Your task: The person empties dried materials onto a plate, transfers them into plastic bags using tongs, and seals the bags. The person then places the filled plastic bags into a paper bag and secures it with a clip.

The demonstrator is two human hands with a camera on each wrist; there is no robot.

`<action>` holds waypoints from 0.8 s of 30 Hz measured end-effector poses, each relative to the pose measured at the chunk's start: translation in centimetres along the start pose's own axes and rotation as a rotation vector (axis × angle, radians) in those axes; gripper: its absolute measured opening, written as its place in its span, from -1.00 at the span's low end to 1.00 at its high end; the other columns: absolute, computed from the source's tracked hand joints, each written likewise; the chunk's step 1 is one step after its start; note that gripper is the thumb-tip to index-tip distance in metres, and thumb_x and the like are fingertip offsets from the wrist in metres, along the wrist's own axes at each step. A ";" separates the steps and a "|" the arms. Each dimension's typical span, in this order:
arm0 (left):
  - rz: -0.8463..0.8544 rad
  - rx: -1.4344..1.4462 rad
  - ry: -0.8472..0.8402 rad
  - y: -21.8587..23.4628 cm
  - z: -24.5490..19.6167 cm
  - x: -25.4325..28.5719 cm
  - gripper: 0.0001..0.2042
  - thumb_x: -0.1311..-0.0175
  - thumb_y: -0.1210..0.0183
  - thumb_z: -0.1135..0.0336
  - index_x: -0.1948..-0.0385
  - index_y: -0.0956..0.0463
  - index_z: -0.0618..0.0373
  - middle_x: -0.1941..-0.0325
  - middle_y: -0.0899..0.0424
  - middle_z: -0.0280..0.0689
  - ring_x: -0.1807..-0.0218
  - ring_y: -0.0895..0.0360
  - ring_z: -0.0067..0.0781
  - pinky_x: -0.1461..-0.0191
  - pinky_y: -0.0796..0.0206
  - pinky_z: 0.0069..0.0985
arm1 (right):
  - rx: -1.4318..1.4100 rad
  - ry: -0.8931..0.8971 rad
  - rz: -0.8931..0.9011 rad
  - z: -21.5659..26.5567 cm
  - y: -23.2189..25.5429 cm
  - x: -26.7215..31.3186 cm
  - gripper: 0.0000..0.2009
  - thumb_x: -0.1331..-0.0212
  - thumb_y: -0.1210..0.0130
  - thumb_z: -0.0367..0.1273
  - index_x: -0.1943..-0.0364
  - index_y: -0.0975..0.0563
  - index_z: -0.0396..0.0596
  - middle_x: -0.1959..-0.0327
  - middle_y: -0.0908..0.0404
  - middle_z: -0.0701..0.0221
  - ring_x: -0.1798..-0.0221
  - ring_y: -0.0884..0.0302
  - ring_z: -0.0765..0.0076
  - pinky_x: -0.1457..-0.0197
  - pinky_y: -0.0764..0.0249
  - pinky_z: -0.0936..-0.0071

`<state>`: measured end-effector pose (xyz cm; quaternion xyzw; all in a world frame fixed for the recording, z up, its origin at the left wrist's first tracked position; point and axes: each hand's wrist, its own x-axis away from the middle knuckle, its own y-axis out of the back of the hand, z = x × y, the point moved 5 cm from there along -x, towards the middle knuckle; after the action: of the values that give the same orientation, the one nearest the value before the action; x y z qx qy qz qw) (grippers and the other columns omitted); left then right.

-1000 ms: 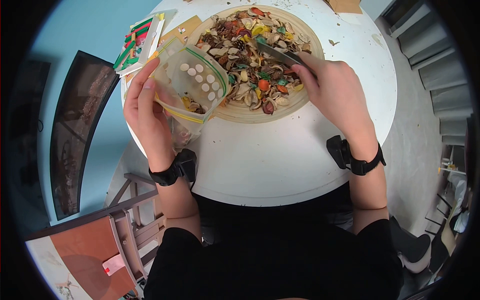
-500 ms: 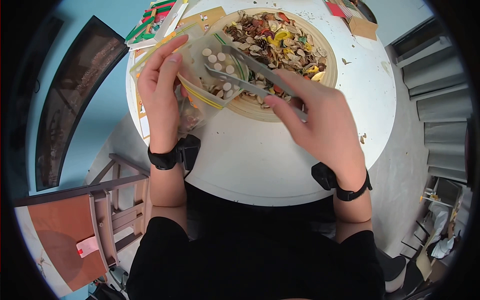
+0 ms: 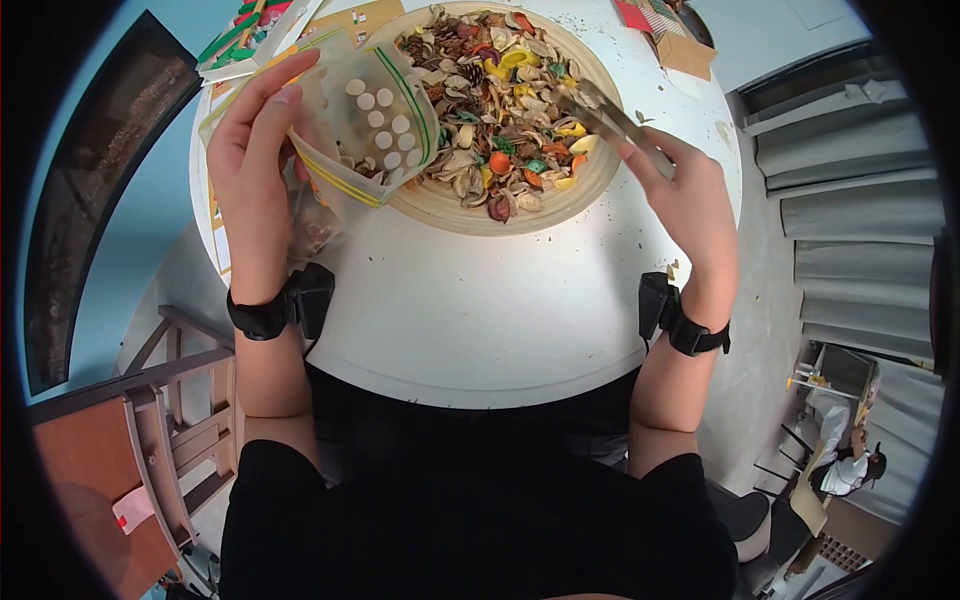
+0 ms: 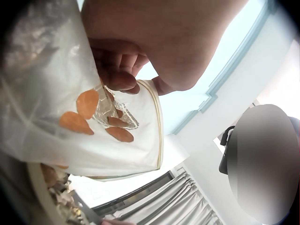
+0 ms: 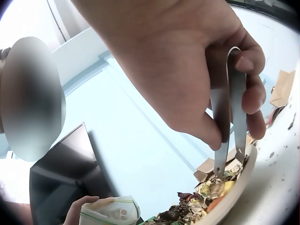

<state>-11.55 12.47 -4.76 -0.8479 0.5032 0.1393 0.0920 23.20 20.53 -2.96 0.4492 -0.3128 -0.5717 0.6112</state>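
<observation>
My left hand (image 3: 255,165) pinches the edge of a clear zip bag (image 3: 345,165) with pale round dots and some dried bits inside. The left wrist view shows orange petal shapes on the bag (image 4: 136,157). In my right hand (image 3: 690,195) are metal tongs (image 3: 625,125), held between thumb and fingers. Their tips reach the right part of a heap of dried petals, cones and leaves (image 3: 500,120) on a round wooden plate (image 3: 560,215). The right wrist view shows the tongs (image 5: 238,103) slightly apart at the tips, among the pieces.
A white box with red and green pieces (image 3: 245,50) stands at the back left, beside flat brown card (image 3: 365,18). At the back right is a brown paper box (image 3: 685,55). Small crumbs dot the white table (image 3: 480,310). A chair (image 3: 190,430) stands at the left.
The tongs first left the heap for the bag's mouth, and have since moved right, back to the heap. My left hand still holds the bag. The head view has shifted.
</observation>
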 end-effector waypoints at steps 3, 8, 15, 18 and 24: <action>0.004 -0.020 -0.010 0.1 0.1 -0.1 -0.69 -0.49 -0.05 0.25 -0.09 -0.69 0.09 0.57 -0.43 -0.60 0.61 -0.20 -0.84 0.52 0.06 -0.74 | 0.014 0.069 -0.006 0.5 -1.1 0.3 -0.54 -0.28 -0.26 -0.06 -0.04 -0.70 -0.15 0.32 -0.76 0.04 0.25 -0.76 -0.02 0.11 -0.62 0.27; 0.003 -0.013 -0.002 0.0 0.0 -0.1 -0.69 -0.48 -0.06 0.26 -0.09 -0.69 0.09 0.58 -0.43 -0.60 0.61 -0.22 -0.83 0.52 0.05 -0.74 | 0.042 0.082 -0.018 0.7 -2.1 0.4 -0.57 -0.26 -0.27 -0.09 -0.01 -0.70 -0.15 0.34 -0.77 0.12 0.27 -0.75 -0.01 0.13 -0.63 0.25; 0.000 -0.018 0.017 0.1 0.3 -0.1 -0.68 -0.48 -0.06 0.26 -0.10 -0.69 0.10 0.57 -0.43 -0.59 0.60 -0.22 -0.83 0.51 0.02 -0.75 | 0.017 0.099 0.050 1.8 -1.7 0.4 -0.75 -0.31 -0.24 -0.25 0.14 -0.73 -0.16 0.53 -0.65 0.07 0.47 -0.61 -0.05 0.31 -0.51 0.22; 0.006 -0.017 0.013 0.2 0.3 -0.1 -0.68 -0.48 -0.05 0.26 -0.10 -0.69 0.10 0.57 -0.42 -0.59 0.59 -0.22 -0.84 0.51 0.01 -0.75 | -0.015 0.139 0.003 1.7 -1.7 0.4 -0.78 -0.32 -0.23 -0.30 0.15 -0.74 -0.15 0.56 -0.60 0.05 0.52 -0.55 -0.06 0.35 -0.47 0.22; 0.006 -0.011 0.029 0.1 0.3 0.0 -0.68 -0.48 -0.05 0.27 -0.11 -0.68 0.12 0.58 -0.42 -0.59 0.58 -0.24 -0.83 0.50 -0.01 -0.74 | -0.043 0.141 -0.068 1.5 -1.0 0.3 -0.75 -0.31 -0.26 -0.28 0.09 -0.74 -0.17 0.61 -0.57 0.09 0.62 -0.44 0.09 0.41 -0.43 0.32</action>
<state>-11.70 12.55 -5.06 -0.8487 0.5064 0.1302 0.0799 21.51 20.00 -3.31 0.4855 -0.2409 -0.5657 0.6215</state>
